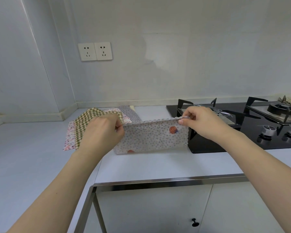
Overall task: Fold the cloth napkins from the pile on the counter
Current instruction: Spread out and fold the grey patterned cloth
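- A home kitchen, seen from above a white L-shaped counter [32, 148] with a steel-trimmed edge.
- At 3 o'clock, a black glass gas hob [242, 132] is set into the counter, with burner grates and two round control knobs [269, 130].
- At 11 o'clock, a double wall socket [95, 51] sits on the plain pale wall.
- At 6 o'clock, white cabinet doors with a black knob handle [194, 222] stand under the counter.
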Demonstrator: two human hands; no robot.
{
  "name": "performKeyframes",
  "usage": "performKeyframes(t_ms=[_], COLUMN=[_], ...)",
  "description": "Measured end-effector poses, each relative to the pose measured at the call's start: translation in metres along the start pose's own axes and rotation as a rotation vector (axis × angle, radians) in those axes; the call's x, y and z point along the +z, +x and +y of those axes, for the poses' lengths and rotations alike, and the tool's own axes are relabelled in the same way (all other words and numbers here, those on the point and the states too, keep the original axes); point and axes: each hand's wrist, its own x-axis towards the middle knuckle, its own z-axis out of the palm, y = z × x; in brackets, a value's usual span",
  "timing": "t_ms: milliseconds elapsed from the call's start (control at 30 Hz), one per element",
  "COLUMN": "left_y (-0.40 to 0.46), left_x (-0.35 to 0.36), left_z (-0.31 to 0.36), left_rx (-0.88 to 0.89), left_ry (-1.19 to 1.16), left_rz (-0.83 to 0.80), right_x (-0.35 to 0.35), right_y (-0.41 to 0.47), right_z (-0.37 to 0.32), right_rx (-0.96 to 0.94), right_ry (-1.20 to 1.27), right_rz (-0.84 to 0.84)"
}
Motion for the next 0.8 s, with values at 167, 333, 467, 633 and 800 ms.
performKeyframes(t_ms=[167, 333, 467, 633, 800], left_y=[0.002, 0.004, 0.005, 0.002, -0.004], left_x=[-0.010, -0.017, -0.015, -0.009, -0.002], left_z=[0.002, 0.006, 0.009, 0.016, 0.026], left_rx=[0.001, -0.042, -0.083, -0.255, -0.348], left_ry=[-0.006, -0.059, -0.147, -0.390, -0.521], left_rz=[-0.013, -0.048, -0.090, -0.119, -0.189], right_x=[-0.008, -0.012, -0.012, -0.002, 0.014], right_y=[-0.002, 0.000, -0.003, -0.008, -0.004], right_z=[-0.016, -0.020, -0.022, -0.025, -0.019], right_rx=[0.022, 0.094, 0.172, 0.183, 0.239], right_ry=[0.190, 0.441, 0.749, 0.856, 0.856], right_rz=[-0.001, -0.006, -0.038, 0.000, 0.083])
